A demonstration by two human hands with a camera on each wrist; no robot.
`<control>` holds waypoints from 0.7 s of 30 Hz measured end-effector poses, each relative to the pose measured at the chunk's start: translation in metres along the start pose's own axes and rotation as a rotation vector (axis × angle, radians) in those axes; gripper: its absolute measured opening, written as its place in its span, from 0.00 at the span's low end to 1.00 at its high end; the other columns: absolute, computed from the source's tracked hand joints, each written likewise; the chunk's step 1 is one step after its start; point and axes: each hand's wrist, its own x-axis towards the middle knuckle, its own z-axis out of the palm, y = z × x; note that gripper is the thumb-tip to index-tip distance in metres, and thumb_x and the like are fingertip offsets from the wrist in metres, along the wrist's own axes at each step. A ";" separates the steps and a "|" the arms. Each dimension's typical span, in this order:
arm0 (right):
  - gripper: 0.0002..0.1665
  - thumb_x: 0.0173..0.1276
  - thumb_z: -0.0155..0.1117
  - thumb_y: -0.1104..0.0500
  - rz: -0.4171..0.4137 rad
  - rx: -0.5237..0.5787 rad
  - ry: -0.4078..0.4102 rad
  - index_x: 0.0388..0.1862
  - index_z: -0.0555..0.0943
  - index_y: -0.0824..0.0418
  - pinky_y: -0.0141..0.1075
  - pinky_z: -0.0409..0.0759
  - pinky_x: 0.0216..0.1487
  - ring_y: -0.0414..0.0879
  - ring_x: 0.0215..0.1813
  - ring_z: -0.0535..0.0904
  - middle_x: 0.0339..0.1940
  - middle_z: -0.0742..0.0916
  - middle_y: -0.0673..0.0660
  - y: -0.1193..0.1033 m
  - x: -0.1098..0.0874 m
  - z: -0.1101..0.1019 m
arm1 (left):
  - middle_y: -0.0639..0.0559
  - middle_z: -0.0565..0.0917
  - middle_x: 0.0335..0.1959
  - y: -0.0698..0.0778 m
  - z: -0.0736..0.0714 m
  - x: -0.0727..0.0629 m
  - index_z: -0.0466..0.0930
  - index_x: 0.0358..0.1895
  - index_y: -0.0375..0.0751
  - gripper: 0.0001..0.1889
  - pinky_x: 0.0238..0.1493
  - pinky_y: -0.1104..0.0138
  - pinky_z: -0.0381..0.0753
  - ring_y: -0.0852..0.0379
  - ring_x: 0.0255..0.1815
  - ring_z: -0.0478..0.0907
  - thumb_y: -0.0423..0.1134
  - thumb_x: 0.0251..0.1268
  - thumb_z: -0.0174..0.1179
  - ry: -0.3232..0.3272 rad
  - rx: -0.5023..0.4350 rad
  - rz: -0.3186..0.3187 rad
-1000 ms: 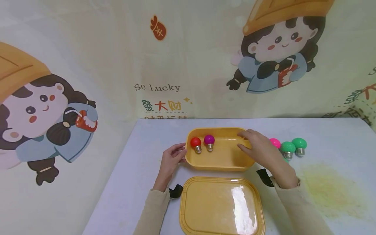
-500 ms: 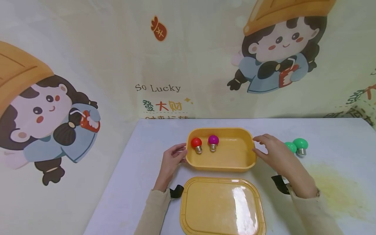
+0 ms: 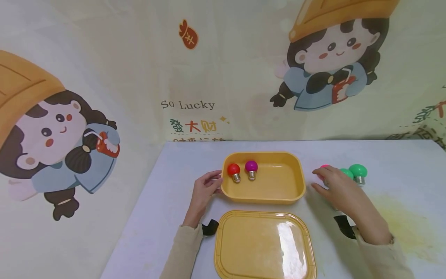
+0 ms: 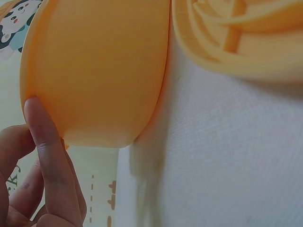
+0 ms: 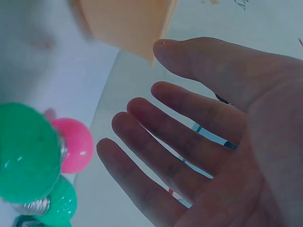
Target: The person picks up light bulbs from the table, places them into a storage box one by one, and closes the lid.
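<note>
Lettering point(image 3: 188, 105) “So Lucky” beyond left hand point(image 3: 205, 190), loose against yellow box point(image 3: 263, 199), and right hand point(image 3: 341, 190), wide near bulbs point(image 3: 358, 170)

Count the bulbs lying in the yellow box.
2: a red bulb near the left end of the yellow box, and a purple bulb just right of it.
</note>
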 end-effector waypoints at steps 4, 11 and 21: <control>0.20 0.61 0.73 0.60 -0.014 0.009 0.021 0.47 0.81 0.72 0.57 0.81 0.48 0.58 0.41 0.79 0.40 0.84 0.64 0.006 -0.005 0.000 | 0.35 0.81 0.51 0.000 0.001 0.000 0.80 0.58 0.35 0.18 0.34 0.70 0.87 0.48 0.38 0.83 0.32 0.66 0.64 0.007 0.007 -0.010; 0.21 0.61 0.73 0.59 0.019 -0.001 -0.001 0.49 0.81 0.71 0.61 0.80 0.50 0.64 0.47 0.80 0.40 0.86 0.66 0.014 -0.012 0.001 | 0.35 0.81 0.51 0.000 0.000 0.000 0.80 0.58 0.35 0.18 0.34 0.69 0.87 0.51 0.38 0.83 0.31 0.66 0.64 0.012 0.007 -0.013; 0.21 0.56 0.76 0.61 0.013 -0.017 0.006 0.47 0.83 0.68 0.60 0.81 0.47 0.61 0.45 0.80 0.40 0.85 0.64 0.026 -0.020 0.005 | 0.35 0.81 0.52 -0.001 0.000 0.000 0.80 0.59 0.35 0.18 0.34 0.69 0.87 0.51 0.38 0.83 0.32 0.67 0.64 0.003 0.001 -0.013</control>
